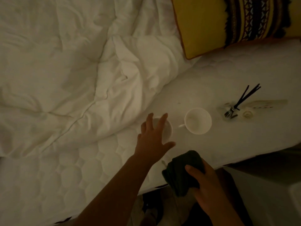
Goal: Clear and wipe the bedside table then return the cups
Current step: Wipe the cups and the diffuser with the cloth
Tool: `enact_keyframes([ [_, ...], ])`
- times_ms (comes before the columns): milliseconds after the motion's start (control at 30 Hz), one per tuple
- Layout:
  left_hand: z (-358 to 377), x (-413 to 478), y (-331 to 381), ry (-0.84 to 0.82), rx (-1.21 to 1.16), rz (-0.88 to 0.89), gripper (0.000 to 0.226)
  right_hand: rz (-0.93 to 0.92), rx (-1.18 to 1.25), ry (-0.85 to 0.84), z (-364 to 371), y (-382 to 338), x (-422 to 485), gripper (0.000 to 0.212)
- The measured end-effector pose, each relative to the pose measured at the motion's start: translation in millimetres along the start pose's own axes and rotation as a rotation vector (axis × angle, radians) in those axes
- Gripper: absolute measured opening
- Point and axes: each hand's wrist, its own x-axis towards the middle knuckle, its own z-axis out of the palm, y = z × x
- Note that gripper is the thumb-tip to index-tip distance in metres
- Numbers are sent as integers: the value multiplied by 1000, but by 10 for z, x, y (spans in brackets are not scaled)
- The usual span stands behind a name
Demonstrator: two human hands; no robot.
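Two white cups stand on the quilted mattress (97, 160). The right cup (198, 121) is upright with its handle pointing left. My left hand (154, 137) hovers with fingers spread over the left cup (167, 130), hiding most of it; I cannot tell whether it touches. Near the bed's edge my right hand (206, 188) grips a bunched dark cloth (184, 170). The bedside table itself is out of view.
A reed diffuser (231, 111) with dark sticks lies on the mattress right of the cups, beside a small pale object (247, 114). A rumpled white duvet (73, 70) covers the left. A yellow patterned pillow (211, 25) lies top right. Dark floor shows bottom right.
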Motion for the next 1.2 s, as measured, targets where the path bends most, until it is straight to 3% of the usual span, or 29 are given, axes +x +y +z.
enact_keyframes([
  [100,51,52,-11,41,-36,-17,88,-141,-280,107,146,-44,10,35],
  [233,-124,44,-36,-42,-426,-195,68,-349,-564,180,393,-193,-19,41],
  [400,-310,-246,116,-123,-839,-247,40,-637,-641,239,963,-285,-141,37],
  [533,-359,-372,160,-9,-786,-152,33,-729,-658,297,1221,-358,-138,30],
  [633,-454,-408,65,33,-670,-32,37,-655,-613,313,1257,-448,-50,22],
  [733,-610,-434,-9,-46,-611,105,33,-381,-435,183,1197,-561,68,19],
  [800,-699,-470,-41,-120,-657,132,28,-173,-261,16,1109,-636,121,28],
  [867,-751,-512,-44,-157,-725,113,37,-19,-193,-125,1045,-702,164,39],
  [967,-771,-554,10,-212,-831,103,47,113,-251,-175,1005,-765,233,42],
  [1100,-755,-520,39,-248,-889,90,45,105,-353,-107,1031,-816,262,43],
  [1200,-715,-456,36,-217,-791,14,41,-92,-442,-6,1065,-817,193,36],
])
